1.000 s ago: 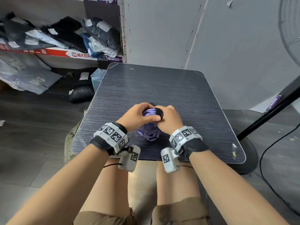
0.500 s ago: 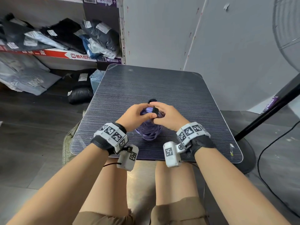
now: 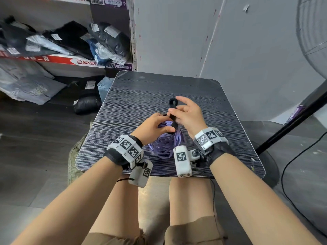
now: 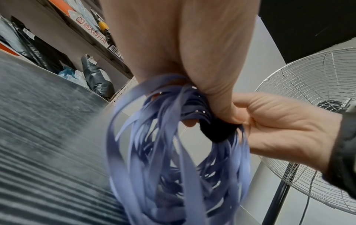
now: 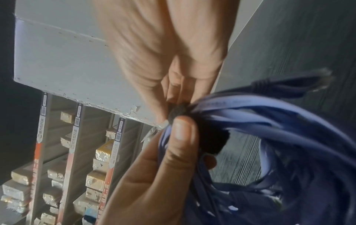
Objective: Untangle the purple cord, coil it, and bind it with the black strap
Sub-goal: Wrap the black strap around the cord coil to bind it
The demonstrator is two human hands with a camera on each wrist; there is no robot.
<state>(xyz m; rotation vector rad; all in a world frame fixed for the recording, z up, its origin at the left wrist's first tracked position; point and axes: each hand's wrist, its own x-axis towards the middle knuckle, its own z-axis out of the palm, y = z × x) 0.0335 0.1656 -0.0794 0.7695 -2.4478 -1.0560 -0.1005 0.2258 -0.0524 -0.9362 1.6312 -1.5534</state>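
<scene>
The loops of the purple cord (image 3: pixel 165 145) hang below the fingers of the left hand (image 3: pixel 151 127) and reach down toward the striped table (image 3: pixel 134 96); whether they touch it is hard to tell. The left hand's fingers are curled round the top of the coil, with the thumb (image 5: pixel 181 137) pressing the black strap (image 3: pixel 172 119) where it wraps the gathered cord. Just beyond that thumb, the right hand (image 3: pixel 189 115) pinches the strap's free length between thumb and forefinger, its other fingers spread loosely; the strap's looped end (image 3: pixel 173 102) curls up past those fingertips. Farther off, behind the hands, stand a shelf (image 3: pixel 58 61) of bagged parcels and a standing fan (image 4: pixel 312 103)
</scene>
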